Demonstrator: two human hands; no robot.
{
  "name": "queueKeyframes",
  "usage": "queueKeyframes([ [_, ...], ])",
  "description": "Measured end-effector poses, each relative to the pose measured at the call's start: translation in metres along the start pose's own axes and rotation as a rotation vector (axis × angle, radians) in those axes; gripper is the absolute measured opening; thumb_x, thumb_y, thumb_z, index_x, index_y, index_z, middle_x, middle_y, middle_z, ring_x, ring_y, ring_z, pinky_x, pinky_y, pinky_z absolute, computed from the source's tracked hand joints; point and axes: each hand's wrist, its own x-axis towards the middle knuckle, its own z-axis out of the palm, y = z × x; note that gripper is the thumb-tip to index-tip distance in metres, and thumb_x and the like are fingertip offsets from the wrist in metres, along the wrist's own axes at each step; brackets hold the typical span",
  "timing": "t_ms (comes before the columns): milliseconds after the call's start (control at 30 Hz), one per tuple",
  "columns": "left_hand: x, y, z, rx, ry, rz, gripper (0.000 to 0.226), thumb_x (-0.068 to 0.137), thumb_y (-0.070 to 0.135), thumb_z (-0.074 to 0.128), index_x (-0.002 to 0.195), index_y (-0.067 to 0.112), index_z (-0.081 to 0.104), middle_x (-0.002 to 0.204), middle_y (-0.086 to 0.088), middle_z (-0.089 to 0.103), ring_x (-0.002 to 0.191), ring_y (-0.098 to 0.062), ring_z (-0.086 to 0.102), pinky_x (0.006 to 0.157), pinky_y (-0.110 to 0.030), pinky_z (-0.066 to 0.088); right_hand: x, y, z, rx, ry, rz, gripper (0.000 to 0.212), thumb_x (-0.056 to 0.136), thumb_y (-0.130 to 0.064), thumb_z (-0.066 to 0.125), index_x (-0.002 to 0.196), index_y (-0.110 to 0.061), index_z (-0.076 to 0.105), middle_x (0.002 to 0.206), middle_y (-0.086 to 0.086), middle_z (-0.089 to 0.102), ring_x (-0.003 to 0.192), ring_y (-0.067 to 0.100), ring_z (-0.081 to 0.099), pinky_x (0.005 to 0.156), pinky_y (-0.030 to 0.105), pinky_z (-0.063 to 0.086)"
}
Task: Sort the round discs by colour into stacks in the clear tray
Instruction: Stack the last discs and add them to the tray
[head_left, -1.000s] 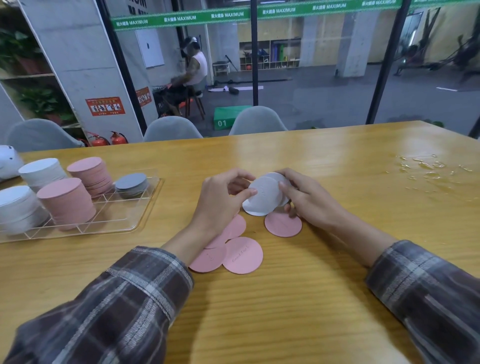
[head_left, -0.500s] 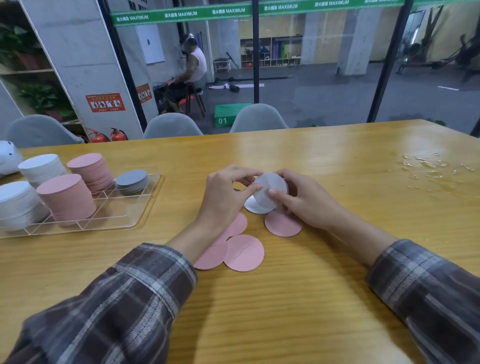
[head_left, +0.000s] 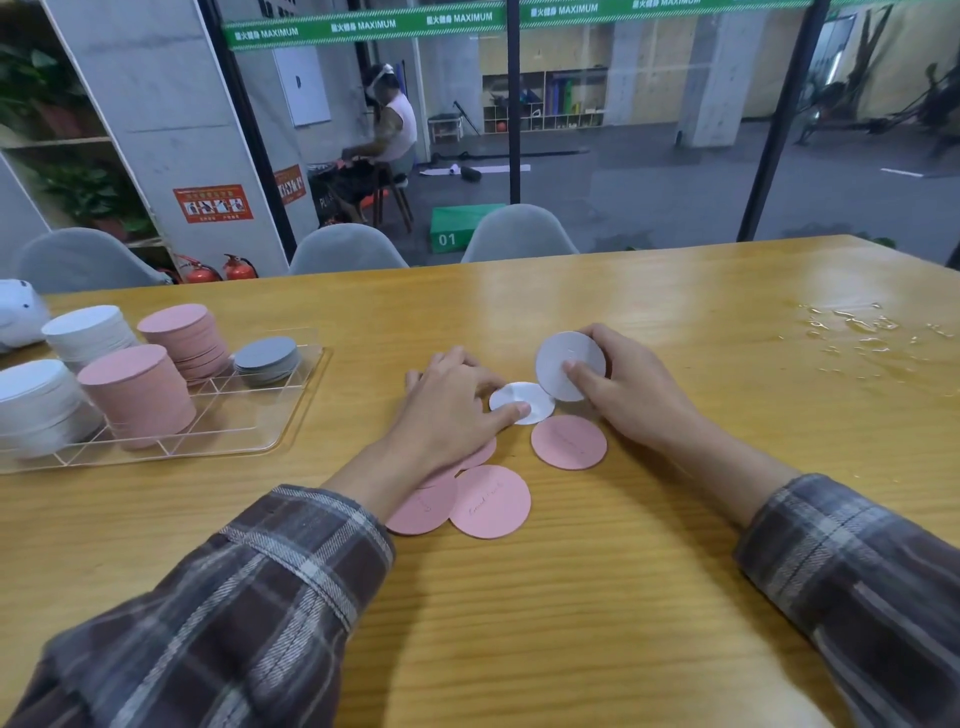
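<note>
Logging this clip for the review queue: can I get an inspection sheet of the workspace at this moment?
Surface: wooden table; water spill at far right.
Job's things: clear tray at left holds two white stacks, two pink stacks and one grey stack; four loose pink discs and a flat white disc lie at centre.
Clutter: white object at left edge, cut off.
Grippers: left hand presses its thumb on the flat white disc; right hand pinches a tilted pale disc.
Cables: nothing seen.
Surroundings: grey chairs, glass wall, seated person beyond.
</note>
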Motion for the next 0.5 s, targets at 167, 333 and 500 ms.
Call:
queueKeyframes([
  [167, 0.001, -0.001, -0.006, -0.151, 0.002, -0.016, 0.034, 0.080, 0.054, 0.081, 0.107, 0.036, 0.071, 0.111, 0.015, 0.059, 0.102, -0.009, 0.057, 0.100, -0.044, 0.035, -0.001, -0.002, 0.000, 0.014, 0.043, 0.035, 0.015, 0.105, -0.024, 0.052, 0.117, -0.016, 0.056, 0.108, 0.002, 0.064, 0.091, 0.021, 0.062, 0.070, 0.027, 0.054],
  [333, -0.004, -0.001, -0.010, -0.407, 0.096, -0.001, 0.021, 0.081, 0.025, 0.085, 0.098, 0.027, 0.073, 0.090, 0.012, 0.071, 0.077, -0.007, 0.065, 0.086, -0.034, 0.055, 0.000, -0.002, 0.000, 0.002, 0.007, 0.076, 0.012, 0.108, -0.026, 0.044, 0.111, -0.020, 0.053, 0.101, -0.001, 0.061, 0.083, 0.021, 0.059, 0.069, 0.029, 0.051],
  [500, -0.005, 0.005, -0.018, -0.628, 0.140, -0.044, 0.008, 0.089, 0.013, 0.080, 0.090, 0.014, 0.073, 0.082, 0.001, 0.075, 0.060, -0.010, 0.067, 0.055, -0.020, 0.049, 0.000, -0.004, 0.002, 0.074, -0.058, 0.083, 0.015, 0.108, -0.023, 0.042, 0.107, -0.019, 0.057, 0.089, -0.006, 0.060, 0.074, 0.016, 0.058, 0.067, 0.030, 0.050],
])
